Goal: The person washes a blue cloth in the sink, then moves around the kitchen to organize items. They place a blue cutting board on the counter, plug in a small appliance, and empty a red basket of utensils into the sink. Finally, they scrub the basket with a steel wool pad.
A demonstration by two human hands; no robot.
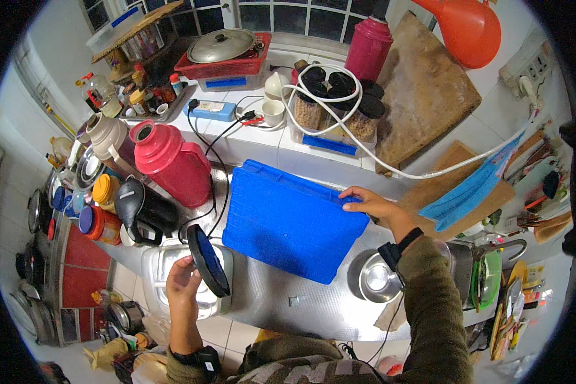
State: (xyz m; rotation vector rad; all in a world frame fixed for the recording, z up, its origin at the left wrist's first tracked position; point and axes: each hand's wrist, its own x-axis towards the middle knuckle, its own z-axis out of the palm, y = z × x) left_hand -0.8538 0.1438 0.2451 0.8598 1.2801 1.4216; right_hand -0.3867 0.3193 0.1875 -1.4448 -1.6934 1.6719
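My left hand [182,278] grips the edge of a round black disc [207,260] with a dark blue face, tilted nearly upright. Whether it is a lid or a kettle base I cannot tell. Under it sits a pale, rounded container [154,288] with a shiny top. My right hand [372,205] pinches the upper right rim of a blue plastic basket or tray [293,225], tilted over the steel counter [269,293]. A black electric kettle [144,211] stands left of the disc. Close to my right forearm is a stainless steel bowl [379,277].
Red [173,163] and beige [108,134] thermos flasks and several jars crowd the left. A blue power strip [211,109] lies on the tiled ledge, its black cords hanging down. A white cable [413,175] loops over black-lidded jars [307,110]. A sink [458,264] is at right.
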